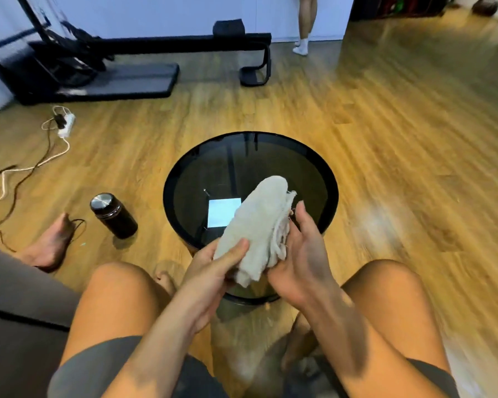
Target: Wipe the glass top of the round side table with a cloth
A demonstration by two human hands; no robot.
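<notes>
A round side table with a dark glass top and black rim stands on the wood floor between my knees. A bunched white cloth is held over the near part of the glass. My left hand grips its lower end, thumb on top. My right hand cups the cloth's right side with fingers spread along it. A bright square reflection shows on the glass to the left of the cloth. Whether the cloth touches the glass I cannot tell.
A dark flask with a metal lid stands on the floor left of the table. Cables and a white power strip lie at far left. A black exercise machine lines the back wall. Another person's legs stand beyond.
</notes>
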